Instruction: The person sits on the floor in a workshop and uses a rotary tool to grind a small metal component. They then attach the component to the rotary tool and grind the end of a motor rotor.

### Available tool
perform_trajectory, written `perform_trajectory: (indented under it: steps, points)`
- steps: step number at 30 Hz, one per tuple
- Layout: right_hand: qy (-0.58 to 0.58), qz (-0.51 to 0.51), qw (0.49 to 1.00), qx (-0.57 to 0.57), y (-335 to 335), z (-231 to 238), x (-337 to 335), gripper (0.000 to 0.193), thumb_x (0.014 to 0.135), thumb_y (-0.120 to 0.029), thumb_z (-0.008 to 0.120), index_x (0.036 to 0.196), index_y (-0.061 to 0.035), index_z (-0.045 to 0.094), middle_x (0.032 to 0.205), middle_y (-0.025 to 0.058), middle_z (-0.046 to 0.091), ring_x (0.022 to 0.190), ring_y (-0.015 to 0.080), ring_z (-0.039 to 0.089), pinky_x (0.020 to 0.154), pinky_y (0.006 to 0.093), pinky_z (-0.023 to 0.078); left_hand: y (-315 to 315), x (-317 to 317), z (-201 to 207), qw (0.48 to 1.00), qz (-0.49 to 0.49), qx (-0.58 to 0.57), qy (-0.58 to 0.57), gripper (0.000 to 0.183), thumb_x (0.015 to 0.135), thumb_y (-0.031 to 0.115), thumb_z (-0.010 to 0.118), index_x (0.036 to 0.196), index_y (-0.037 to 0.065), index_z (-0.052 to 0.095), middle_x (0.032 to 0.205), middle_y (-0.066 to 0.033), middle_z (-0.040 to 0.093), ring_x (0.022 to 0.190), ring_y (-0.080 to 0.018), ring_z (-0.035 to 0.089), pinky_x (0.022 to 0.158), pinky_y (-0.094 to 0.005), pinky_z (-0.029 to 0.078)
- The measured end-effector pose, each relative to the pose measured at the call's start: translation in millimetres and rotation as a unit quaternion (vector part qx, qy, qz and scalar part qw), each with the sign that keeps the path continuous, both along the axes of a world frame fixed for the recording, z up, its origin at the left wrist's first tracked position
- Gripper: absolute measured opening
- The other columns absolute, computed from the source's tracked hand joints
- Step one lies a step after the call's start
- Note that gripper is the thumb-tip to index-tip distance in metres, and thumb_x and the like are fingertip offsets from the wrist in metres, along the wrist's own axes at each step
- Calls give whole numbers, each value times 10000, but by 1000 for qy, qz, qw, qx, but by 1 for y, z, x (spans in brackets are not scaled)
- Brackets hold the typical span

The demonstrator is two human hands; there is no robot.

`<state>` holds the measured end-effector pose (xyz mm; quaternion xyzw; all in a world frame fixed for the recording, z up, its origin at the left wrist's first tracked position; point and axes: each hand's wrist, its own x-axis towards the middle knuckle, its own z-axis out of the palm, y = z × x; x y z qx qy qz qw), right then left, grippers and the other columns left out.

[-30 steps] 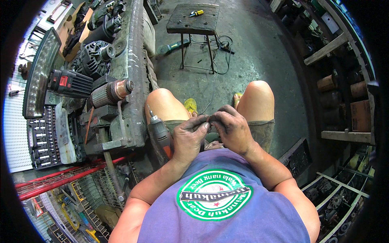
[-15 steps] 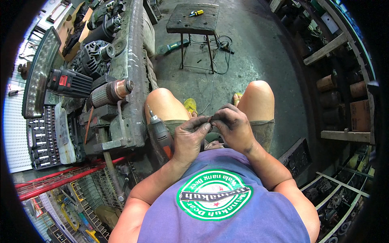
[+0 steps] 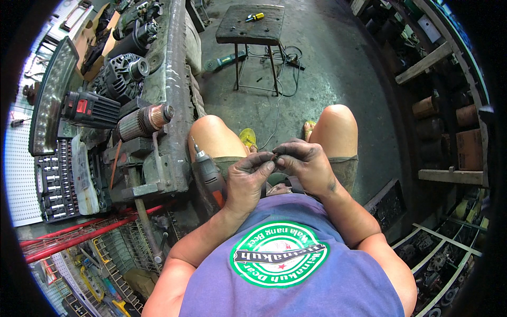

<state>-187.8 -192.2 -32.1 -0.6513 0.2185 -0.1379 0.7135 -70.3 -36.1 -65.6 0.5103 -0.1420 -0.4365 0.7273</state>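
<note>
Above my lap, my left hand (image 3: 248, 177) and my right hand (image 3: 304, 162) meet fingertip to fingertip. Both are closed in a pinch around a small dark piece (image 3: 274, 157), mostly hidden by the fingers and too small to name. Dark grime covers the fingers. A grey rotary tool (image 3: 210, 177) with a thin pointed bit and an orange patch rests on my left thigh, beside my left wrist. To the left, an armature (image 3: 140, 122) with a copper end sits on the vise (image 3: 158, 164) at the bench edge.
The workbench (image 3: 177, 79) on my left carries an alternator (image 3: 122, 75), a black-and-red power tool (image 3: 91, 108) and a socket set (image 3: 54, 179). Ahead stands a stool (image 3: 248, 30) with a yellow-handled screwdriver (image 3: 255, 17). An angle grinder (image 3: 224, 61) and cords lie on the floor. Shelves (image 3: 451, 178) line the right.
My right hand has turned and dropped slightly, its fingers lying flatter over the small piece. My left hand stays nearly in place.
</note>
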Motion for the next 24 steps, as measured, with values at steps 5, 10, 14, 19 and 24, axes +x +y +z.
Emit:
perform_trajectory:
  steps: [5,10,14,19,24]
  points:
    - [0,4,999,38,-1,-3,-2,223,998,-20,763,1201,70,757,1123,84,744,981,143,715,866,282,603,0,-2,0,1000,-2,-10,20,211,1009,7,741,1217,-27,763,1128,-95,793,1014,-148,747,944,-267,590]
    - [4,0,998,58,-2,-1,-1,244,993,-8,758,1226,66,754,1103,82,756,970,143,724,869,285,608,0,0,1,1000,-1,1,24,235,995,-34,730,1229,-39,750,1179,-139,785,1040,-192,765,971,-320,631]
    - [3,-34,989,142,1,2,0,173,991,4,756,1156,56,750,1074,77,754,968,138,724,859,284,613,0,0,0,1000,-6,9,15,232,994,-34,732,1225,-39,752,1188,-141,784,1054,-196,761,985,-324,625]
    - [-17,-46,997,63,6,0,1,74,987,8,756,1047,40,727,1051,75,748,961,140,721,831,299,615,-1,0,-1,1000,3,1,-3,239,990,-28,742,1229,-39,755,1192,-132,787,1073,-186,750,1002,-314,604]
    - [-62,-58,949,-305,6,-5,3,142,913,38,778,1043,30,721,1026,139,741,917,249,754,809,354,608,-3,-1,-1,1000,21,-11,-15,222,987,21,781,1205,-20,771,1133,-70,781,1019,-118,717,949,-252,565]
